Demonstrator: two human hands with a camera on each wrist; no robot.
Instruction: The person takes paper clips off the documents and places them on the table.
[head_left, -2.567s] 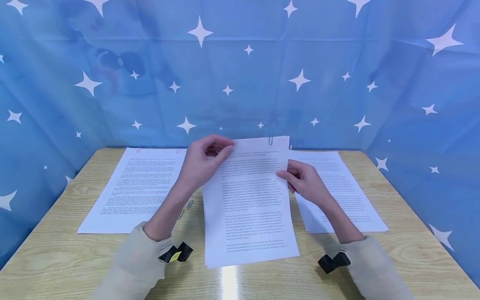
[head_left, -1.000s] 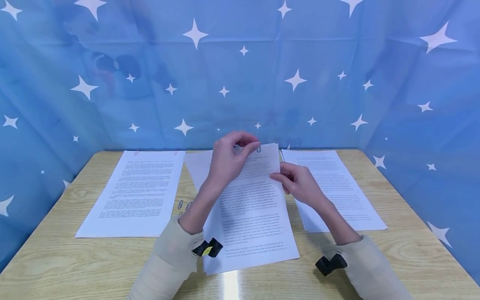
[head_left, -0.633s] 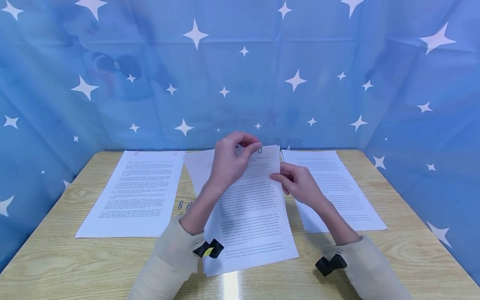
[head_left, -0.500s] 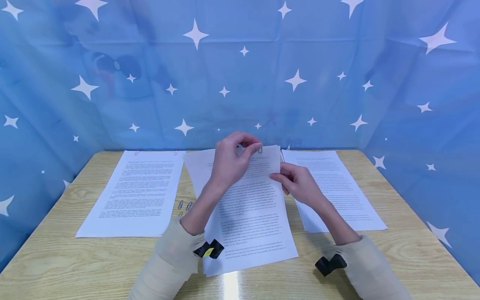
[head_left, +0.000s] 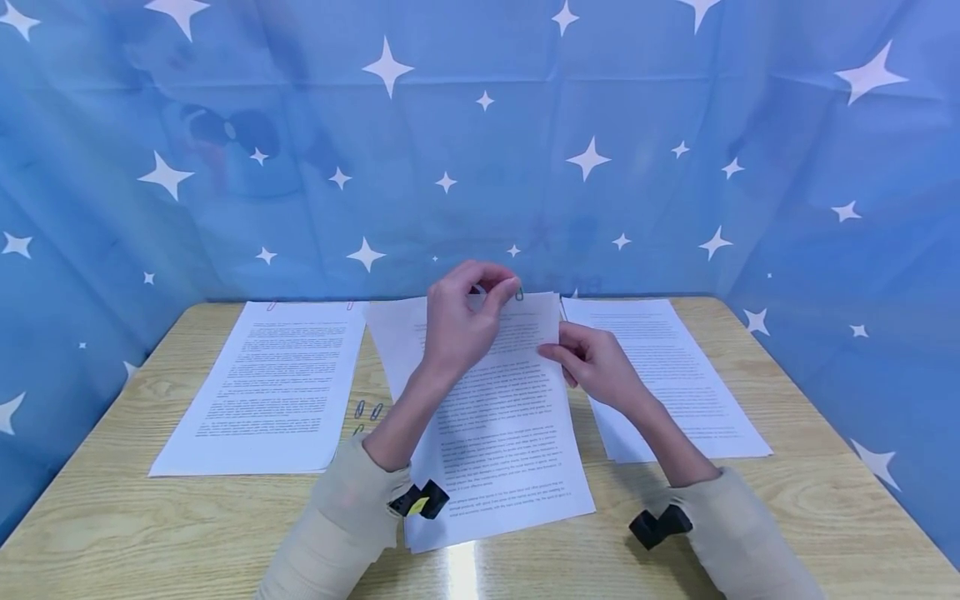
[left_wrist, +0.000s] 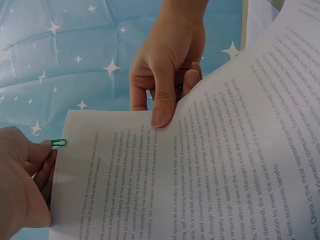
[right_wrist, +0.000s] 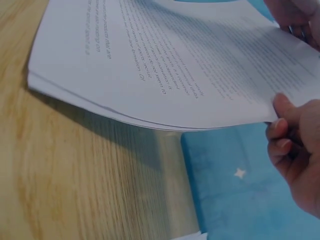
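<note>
Held up over the middle of the table is a small stack of printed sheets [head_left: 502,433], several pages deep at its edge. My left hand [head_left: 465,321] pinches a green paper clip [left_wrist: 59,143] between thumb and fingers at the stack's top edge. The clip's looped end lies over the top page; its other end is hidden by the fingertips. My right hand [head_left: 596,362] grips the stack's right edge, thumb on the front page and fingers behind. Towards the upper left, sheets fan out behind the left hand.
Another printed stack [head_left: 262,392] with two pink paper clips [head_left: 272,306] at its top lies on the left of the wooden table [head_left: 187,533]. A third stack [head_left: 682,392] lies on the right. Several loose paper clips [head_left: 377,411] lie beside the left forearm. A blue starry curtain [head_left: 480,150] hangs behind.
My left hand has moved right from the stack's upper left corner to the clip, and sheets now fan out at left. Lately the clip has risen slightly. The right hand keeps its grip.
</note>
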